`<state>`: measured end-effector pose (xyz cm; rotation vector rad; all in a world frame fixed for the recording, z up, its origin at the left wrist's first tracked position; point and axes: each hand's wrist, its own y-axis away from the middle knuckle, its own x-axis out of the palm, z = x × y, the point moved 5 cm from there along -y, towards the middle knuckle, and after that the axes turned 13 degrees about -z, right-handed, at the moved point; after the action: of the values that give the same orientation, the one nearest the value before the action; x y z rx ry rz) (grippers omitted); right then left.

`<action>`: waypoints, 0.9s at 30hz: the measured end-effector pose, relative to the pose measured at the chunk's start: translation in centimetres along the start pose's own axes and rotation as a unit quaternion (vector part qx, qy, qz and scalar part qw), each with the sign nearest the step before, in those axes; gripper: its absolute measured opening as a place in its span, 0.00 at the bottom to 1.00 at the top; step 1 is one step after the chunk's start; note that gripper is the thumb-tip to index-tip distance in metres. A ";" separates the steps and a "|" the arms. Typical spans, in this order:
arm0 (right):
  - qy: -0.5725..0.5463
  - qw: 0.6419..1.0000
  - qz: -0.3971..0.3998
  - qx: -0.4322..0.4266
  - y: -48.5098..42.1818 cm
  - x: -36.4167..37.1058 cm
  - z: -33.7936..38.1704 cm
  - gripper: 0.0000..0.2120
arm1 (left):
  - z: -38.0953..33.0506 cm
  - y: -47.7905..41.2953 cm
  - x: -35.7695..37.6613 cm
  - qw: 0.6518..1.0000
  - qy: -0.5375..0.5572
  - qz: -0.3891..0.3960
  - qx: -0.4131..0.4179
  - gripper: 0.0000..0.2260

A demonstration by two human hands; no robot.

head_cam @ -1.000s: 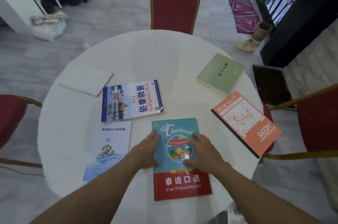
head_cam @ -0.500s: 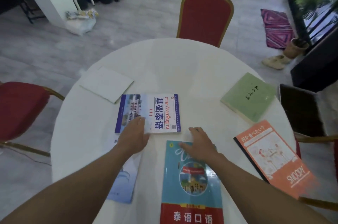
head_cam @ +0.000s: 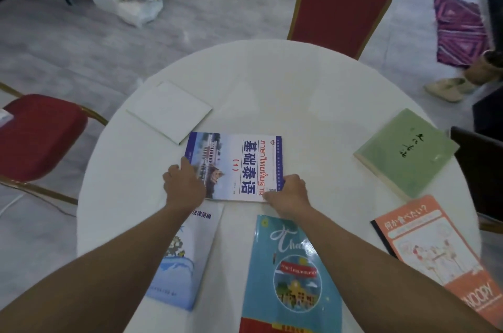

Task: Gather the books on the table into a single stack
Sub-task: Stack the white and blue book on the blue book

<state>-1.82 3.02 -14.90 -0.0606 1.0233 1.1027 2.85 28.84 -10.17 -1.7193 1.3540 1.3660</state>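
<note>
Several books lie spread on a round white table (head_cam: pixel 299 82). At the centre is a blue-and-white textbook (head_cam: pixel 242 164). My left hand (head_cam: pixel 183 185) grips its near left corner and my right hand (head_cam: pixel 288 193) grips its near right corner. Near me lies a teal and red Thailand book (head_cam: pixel 291 278), partly under my right forearm. A pale blue booklet (head_cam: pixel 179 267) lies under my left forearm. A white book (head_cam: pixel 170 110) sits at the far left, a green book (head_cam: pixel 402 153) at the right, an orange Snoopy notebook (head_cam: pixel 435 253) at the near right.
Red chairs with gold frames stand at the far side (head_cam: pixel 343 3) and at the left (head_cam: pixel 35 136). A dark chair (head_cam: pixel 479 174) is at the right edge. On the floor are a purple mat (head_cam: pixel 460 30), slippers (head_cam: pixel 446 89) and a bag (head_cam: pixel 141 6).
Both hands left the Thailand book and moved forward to the blue-and-white textbook, closing on its near corners. The view tilted forward and left.
</note>
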 end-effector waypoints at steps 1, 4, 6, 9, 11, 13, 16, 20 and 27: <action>-0.017 1.000 0.004 0.004 0.0 -0.3 0.2 0.23 | 0.1 -0.4 -0.2 1.000 0.013 0.001 -0.022 0.21; -0.079 0.996 0.003 0.035 0.2 -1.2 0.6 0.20 | 0.4 -0.6 -0.3 0.994 0.068 0.027 -0.079 0.16; -0.139 0.988 -0.004 0.064 0.4 -1.7 0.7 0.20 | 0.5 0.2 -0.1 0.987 0.103 0.053 -0.114 0.16; -0.233 0.963 -0.038 0.131 1.0 -2.6 0.1 0.22 | 0.8 2.4 0.9 0.962 0.184 0.089 -0.183 0.17; -0.289 0.940 -0.057 0.174 1.7 -2.6 -0.6 0.20 | 0.8 3.8 1.9 0.940 0.236 0.116 -0.219 0.18; -0.320 0.926 -0.046 0.193 2.5 -1.8 -1.1 0.16 | 0.4 5.1 2.7 0.921 0.277 0.145 -0.234 0.17; -0.333 0.921 -0.012 0.204 3.9 -0.9 -0.9 0.17 | -1.5 7.1 2.8 0.902 0.328 0.194 -0.202 0.10; -0.349 0.917 0.011 0.193 5.2 -0.5 0.2 0.28 | -3.4 9.1 2.0 0.896 0.344 0.239 -0.149 0.02; -0.361 0.912 0.016 0.194 6.0 -3.3 -0.1 0.23 | -2.5 9.1 2.6 0.971 0.076 0.225 -0.011 0.23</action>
<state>-6.62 3.62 -10.15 0.6463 0.5479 0.8243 -4.76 22.64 -10.29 -1.6188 1.9090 1.5087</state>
